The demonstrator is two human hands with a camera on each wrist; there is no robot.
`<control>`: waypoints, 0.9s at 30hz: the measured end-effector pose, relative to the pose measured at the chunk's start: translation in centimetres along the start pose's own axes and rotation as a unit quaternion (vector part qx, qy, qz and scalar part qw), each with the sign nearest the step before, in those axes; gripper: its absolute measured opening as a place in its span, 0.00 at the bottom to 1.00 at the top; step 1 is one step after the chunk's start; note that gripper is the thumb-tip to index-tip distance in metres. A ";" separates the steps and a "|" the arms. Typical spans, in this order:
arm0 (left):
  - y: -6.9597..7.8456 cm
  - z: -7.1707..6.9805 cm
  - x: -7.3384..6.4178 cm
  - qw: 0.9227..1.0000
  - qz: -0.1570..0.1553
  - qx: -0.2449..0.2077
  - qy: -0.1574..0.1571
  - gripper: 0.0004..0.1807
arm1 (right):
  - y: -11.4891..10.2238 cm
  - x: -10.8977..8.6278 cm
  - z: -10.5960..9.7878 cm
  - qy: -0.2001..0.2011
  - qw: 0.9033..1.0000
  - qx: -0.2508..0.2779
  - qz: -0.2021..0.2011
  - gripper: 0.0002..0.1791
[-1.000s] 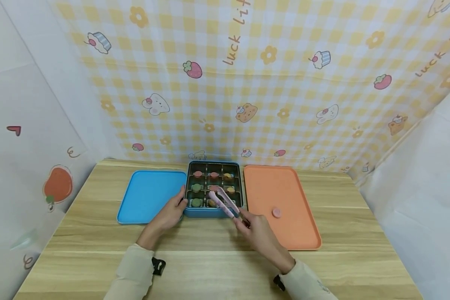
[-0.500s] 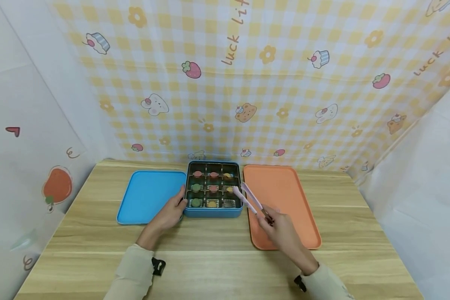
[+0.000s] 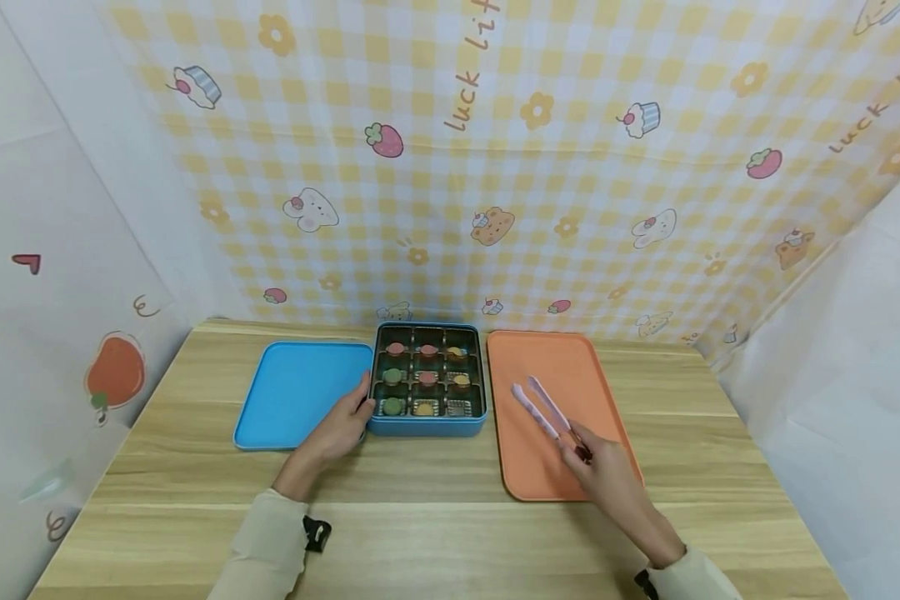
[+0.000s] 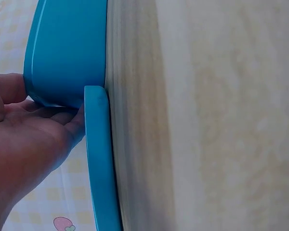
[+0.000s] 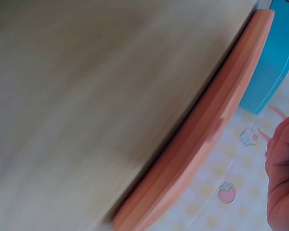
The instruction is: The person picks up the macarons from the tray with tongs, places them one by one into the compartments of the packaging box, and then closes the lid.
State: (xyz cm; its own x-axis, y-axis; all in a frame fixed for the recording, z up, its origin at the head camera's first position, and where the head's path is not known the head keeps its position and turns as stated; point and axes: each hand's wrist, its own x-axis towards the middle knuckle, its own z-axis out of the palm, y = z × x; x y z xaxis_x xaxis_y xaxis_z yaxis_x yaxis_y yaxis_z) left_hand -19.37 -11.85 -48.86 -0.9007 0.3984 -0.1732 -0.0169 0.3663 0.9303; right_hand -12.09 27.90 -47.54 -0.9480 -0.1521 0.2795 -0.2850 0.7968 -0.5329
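My left hand (image 3: 339, 427) rests against the left wall of a blue box (image 3: 426, 426), thumb by its rim, as the left wrist view also shows. Dividers split the box into several compartments holding small round pieces: red (image 3: 428, 377), green (image 3: 393, 406) and yellow (image 3: 423, 408). The front right compartment shows only a ridged clear liner (image 3: 459, 407). In my right hand (image 3: 607, 471) I hold pale purple tongs (image 3: 534, 410), arms apart, over the orange tray (image 3: 517, 350). A small pinkish round piece (image 5: 215, 131) sits on that tray in the right wrist view.
A flat blue tray (image 3: 300, 392) lies left of the box, its edge close beside my left hand. The orange tray stands just right of the box. Bare wooden table (image 3: 420, 533) shows in front, and a checked yellow cloth (image 3: 435, 175) hangs behind.
My right hand has moved right with the tongs, from above the box's front compartments to above the orange tray. My left hand has stayed at the box.
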 end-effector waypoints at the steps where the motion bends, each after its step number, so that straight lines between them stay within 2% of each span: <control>1: 0.0 0.0 0.0 1.000 0.000 0.000 0.000 0.32 | 0.3 -0.2 -0.1 0.001 1.000 -0.008 -0.002 0.14; 7: -0.1 0.1 0.1 1.000 0.003 0.003 0.003 0.32 | 1.8 -1.5 -0.8 -0.002 0.999 -0.042 -0.009 0.12; 12: -0.2 0.1 0.2 1.000 0.008 -0.003 0.002 0.32 | 2.5 -2.5 -1.3 -0.016 0.999 -0.047 0.006 0.13; 18: -0.2 0.1 0.1 1.000 0.005 -0.004 0.003 0.32 | 3.1 -3.3 -1.6 -0.011 0.998 -0.065 0.007 0.03; 21: -0.2 0.0 0.1 1.000 0.005 -0.003 0.003 0.32 | 3.3 -3.7 -1.6 -0.006 0.998 -0.067 -0.001 0.07; 27: -0.1 0.0 0.2 1.000 0.002 -0.006 0.005 0.32 | 3.3 -4.0 -1.7 -0.008 0.998 -0.066 0.002 0.03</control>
State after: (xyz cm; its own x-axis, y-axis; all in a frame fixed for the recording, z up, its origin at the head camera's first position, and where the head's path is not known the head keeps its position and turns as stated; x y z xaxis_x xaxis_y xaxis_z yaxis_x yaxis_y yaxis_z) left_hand -19.51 -11.81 -49.00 -0.9048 0.3920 -0.1664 -0.0185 0.3543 0.9350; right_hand -9.00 32.17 -49.07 -0.9516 -0.1565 0.2645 -0.2605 0.8675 -0.4239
